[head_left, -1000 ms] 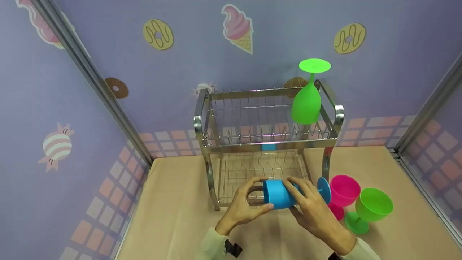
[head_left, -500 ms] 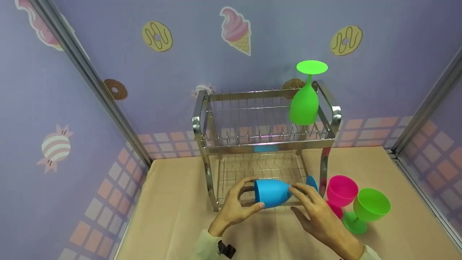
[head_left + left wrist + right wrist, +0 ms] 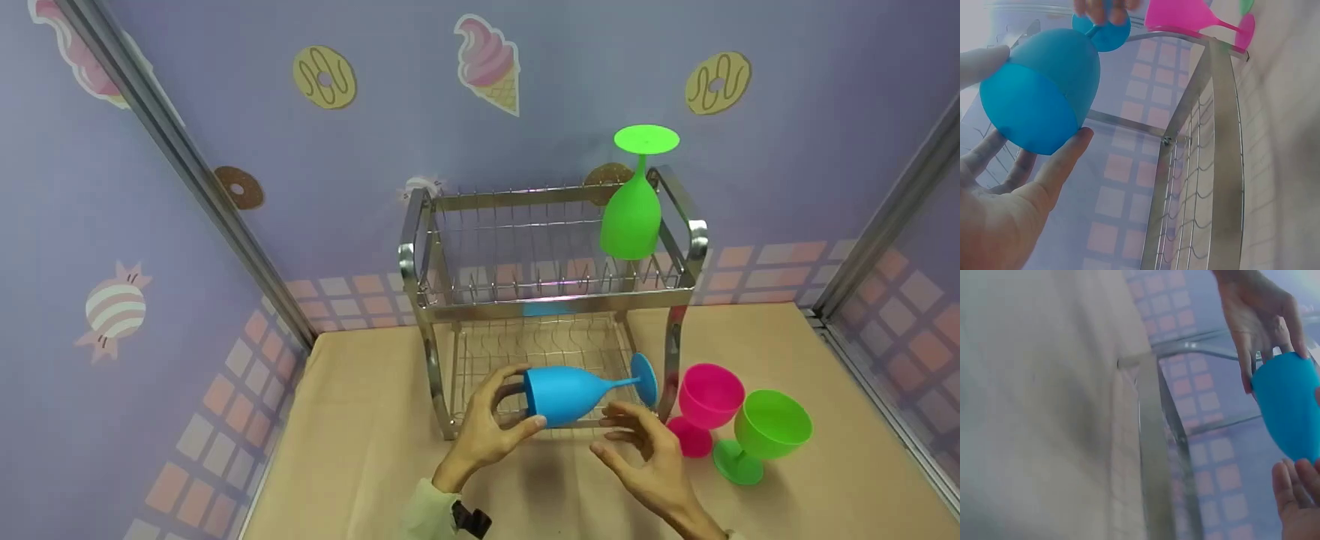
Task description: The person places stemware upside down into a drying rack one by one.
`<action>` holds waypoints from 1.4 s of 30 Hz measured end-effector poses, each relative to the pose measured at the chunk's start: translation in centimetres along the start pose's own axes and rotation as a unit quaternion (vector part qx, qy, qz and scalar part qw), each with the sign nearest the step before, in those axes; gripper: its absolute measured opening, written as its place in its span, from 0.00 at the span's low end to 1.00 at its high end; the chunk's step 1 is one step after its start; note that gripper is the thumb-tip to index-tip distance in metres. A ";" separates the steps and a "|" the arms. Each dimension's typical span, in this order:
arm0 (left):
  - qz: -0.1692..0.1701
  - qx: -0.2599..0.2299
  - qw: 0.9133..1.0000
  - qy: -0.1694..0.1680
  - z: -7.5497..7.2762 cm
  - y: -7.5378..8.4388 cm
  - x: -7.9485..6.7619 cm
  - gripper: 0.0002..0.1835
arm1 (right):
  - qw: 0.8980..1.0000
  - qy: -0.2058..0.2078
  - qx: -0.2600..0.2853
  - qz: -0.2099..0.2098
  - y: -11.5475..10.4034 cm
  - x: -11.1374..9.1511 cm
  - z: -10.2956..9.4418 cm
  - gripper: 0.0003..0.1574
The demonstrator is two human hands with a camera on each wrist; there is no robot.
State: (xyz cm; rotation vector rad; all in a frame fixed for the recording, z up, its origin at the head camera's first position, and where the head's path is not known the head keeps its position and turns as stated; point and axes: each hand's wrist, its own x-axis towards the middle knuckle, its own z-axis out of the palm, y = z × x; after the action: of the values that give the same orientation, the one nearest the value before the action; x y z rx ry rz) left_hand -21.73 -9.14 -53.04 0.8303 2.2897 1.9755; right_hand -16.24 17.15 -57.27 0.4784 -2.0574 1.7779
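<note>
A blue plastic goblet (image 3: 564, 395) lies sideways in the air before the rack's lower tier, its mouth to the left and its foot to the right. My left hand (image 3: 487, 429) grips it round the bowl near the rim, thumb below; the left wrist view shows the fingers spread about the bowl (image 3: 1055, 84). Just below the stem, my right hand (image 3: 646, 459) has relaxed, slightly bent fingers and holds nothing. In the right wrist view those fingertips (image 3: 1292, 475) are close to the goblet's narrow end; whether they touch it I cannot tell.
A two-tier metal dish rack (image 3: 555, 306) stands at the back. An upside-down green goblet (image 3: 631, 217) sits on its upper tier at the right. Upright on the table (image 3: 360, 450), right of the rack, are a pink goblet (image 3: 711, 397) and another green goblet (image 3: 772, 426).
My right hand has let go of the blue goblet and moved down from its stem. The goblet, in my left hand, has shifted slightly left, and its stem and foot are now uncovered.
</note>
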 end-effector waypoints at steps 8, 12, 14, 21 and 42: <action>0.011 -0.013 1.000 -0.007 1.1 1.0 0.4 0.38 | 0.952 0.025 0.212 0.220 -1.1 1.2 1.1 0.41; 0.012 -0.015 1.000 -0.006 1.5 1.2 0.4 0.38 | 0.926 0.024 0.295 0.234 -1.8 1.8 1.4 0.46; 0.011 -0.018 1.000 -0.004 1.7 1.3 0.5 0.38 | 0.918 0.022 0.321 0.233 -1.9 2.0 1.5 0.49; 0.016 -0.032 0.999 -0.007 2.0 1.4 0.6 0.38 | 0.908 0.019 0.349 0.232 -1.9 2.3 1.7 0.52; 0.027 -0.061 0.998 -0.014 2.3 2.0 0.7 0.39 | 0.916 0.046 0.331 0.222 -2.9 2.4 1.9 0.45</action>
State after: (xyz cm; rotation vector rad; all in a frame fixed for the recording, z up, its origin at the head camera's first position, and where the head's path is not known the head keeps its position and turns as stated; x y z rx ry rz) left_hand -20.75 -6.62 -51.49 0.9129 2.1286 2.0868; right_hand -17.09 14.89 -53.84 0.0855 -1.5289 2.7192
